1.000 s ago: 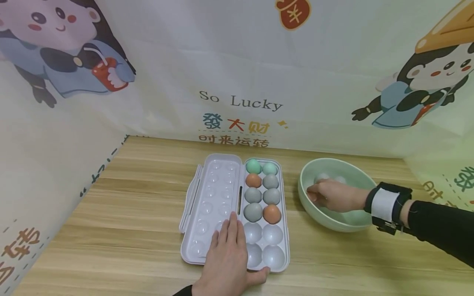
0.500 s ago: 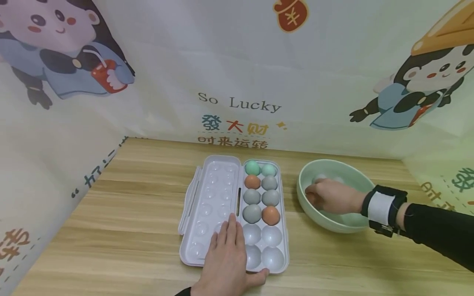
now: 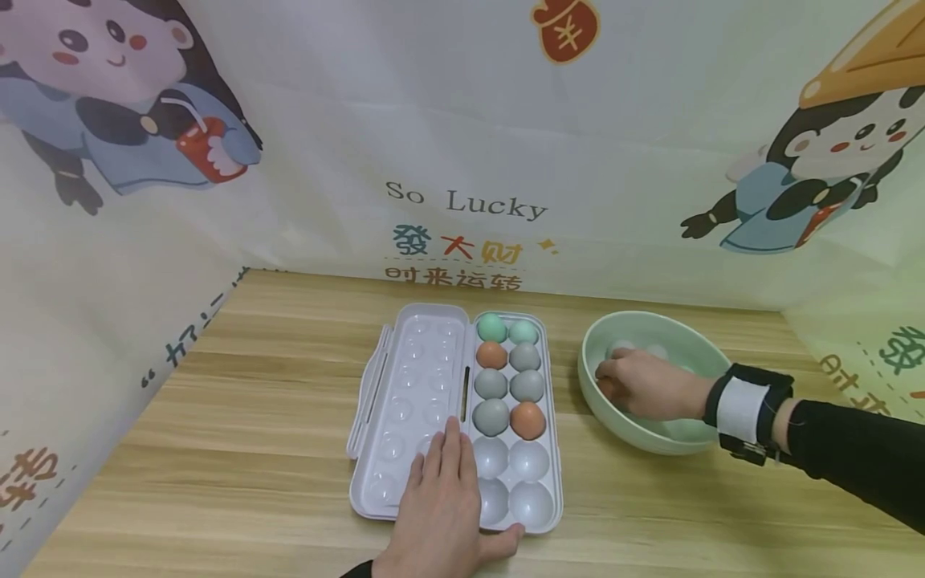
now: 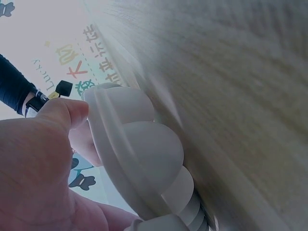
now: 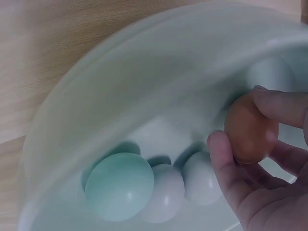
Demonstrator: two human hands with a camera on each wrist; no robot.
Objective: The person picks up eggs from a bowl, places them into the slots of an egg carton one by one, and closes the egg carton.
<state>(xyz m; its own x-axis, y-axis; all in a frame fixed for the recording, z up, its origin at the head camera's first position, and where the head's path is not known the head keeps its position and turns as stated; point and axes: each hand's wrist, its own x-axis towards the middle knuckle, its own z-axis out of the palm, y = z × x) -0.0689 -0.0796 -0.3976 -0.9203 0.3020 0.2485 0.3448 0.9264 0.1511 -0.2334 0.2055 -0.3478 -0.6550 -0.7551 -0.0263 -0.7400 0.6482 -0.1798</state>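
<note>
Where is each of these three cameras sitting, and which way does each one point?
Head: worn on the head, looking forward and down at the egg tray, bowl, left hand and right hand.
Left wrist: low at the table, looking along the tray's underside; the left hand's thumb shows.
Right wrist: looks down into the bowl; fingers pinch a brown egg.
Shared: head and right wrist views both show the bowl; head and left wrist both show the tray.
</note>
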